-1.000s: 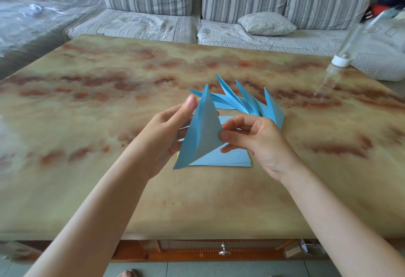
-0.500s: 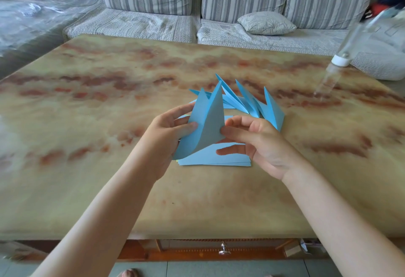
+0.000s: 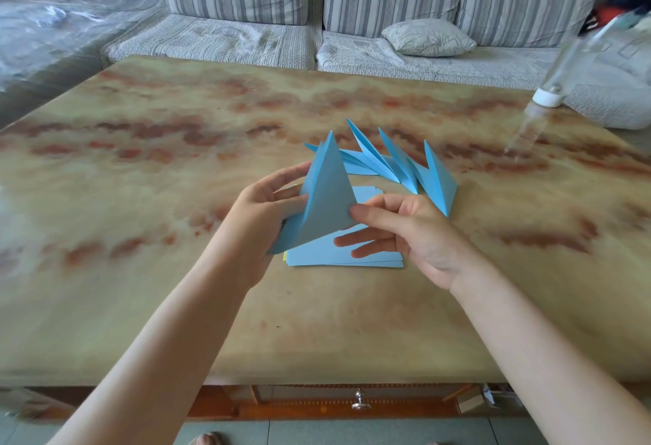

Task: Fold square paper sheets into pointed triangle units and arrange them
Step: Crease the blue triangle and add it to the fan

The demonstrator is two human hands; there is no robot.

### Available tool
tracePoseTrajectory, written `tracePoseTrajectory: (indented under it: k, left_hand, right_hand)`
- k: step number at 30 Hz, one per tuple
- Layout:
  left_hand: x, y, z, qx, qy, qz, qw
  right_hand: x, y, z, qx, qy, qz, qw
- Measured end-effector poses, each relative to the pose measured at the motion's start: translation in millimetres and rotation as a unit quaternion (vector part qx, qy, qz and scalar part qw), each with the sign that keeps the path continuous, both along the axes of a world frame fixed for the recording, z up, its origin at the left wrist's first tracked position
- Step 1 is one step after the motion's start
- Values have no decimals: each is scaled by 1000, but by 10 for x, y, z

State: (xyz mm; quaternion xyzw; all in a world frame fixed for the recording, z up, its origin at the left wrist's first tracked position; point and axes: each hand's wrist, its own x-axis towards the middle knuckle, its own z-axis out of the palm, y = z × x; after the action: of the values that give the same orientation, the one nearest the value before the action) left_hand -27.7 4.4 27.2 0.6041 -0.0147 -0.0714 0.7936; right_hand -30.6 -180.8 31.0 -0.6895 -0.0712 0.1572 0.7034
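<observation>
A blue paper sheet folded into a tall pointed triangle (image 3: 326,198) is held upright above the table's middle. My left hand (image 3: 262,212) grips its left side, fingers curled behind the fold. My right hand (image 3: 405,229) pinches its right lower corner with thumb and forefinger, the other fingers spread below. Under the hands lies a stack of flat blue square sheets (image 3: 352,254). Just behind, several finished blue pointed units (image 3: 405,170) stand in a fanned row, tips pointing away from me.
The marbled tabletop (image 3: 176,180) stretches wide on all sides. A clear plastic bottle with a white cap (image 3: 549,92) leans at the far right. A striped sofa (image 3: 352,22) with a small cushion runs along the far edge. A drawer knob (image 3: 359,404) shows below the near edge.
The folded triangle has been turned and raised a little, its point now straight up. My left thumb moved from the paper's front to its left edge. My right fingers spread out below.
</observation>
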Motion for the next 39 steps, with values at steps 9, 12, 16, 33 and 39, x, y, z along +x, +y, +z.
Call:
tracePoseTrajectory:
  k: [9, 12, 16, 33, 39]
  left_hand:
    - [-32, -38, 9, 2, -10, 14, 1000]
    - [-46, -48, 28, -9, -2, 19, 1000]
    - [-51, -70, 62, -13, 15, 31, 999]
    - [-78, -173, -33, -16, -17, 102, 995]
    - [-84, -207, -28, 7, -32, 92, 995]
  right_hand:
    - [5, 22, 5, 4, -24, -34, 999]
    - [10, 26, -7, 13, -19, -45, 999]
    - [9, 25, -2, 11, -22, -59, 998]
    - [-32, 127, -18, 3, -54, -114, 992]
    - [-22, 144, -39, -7, -74, -152, 986]
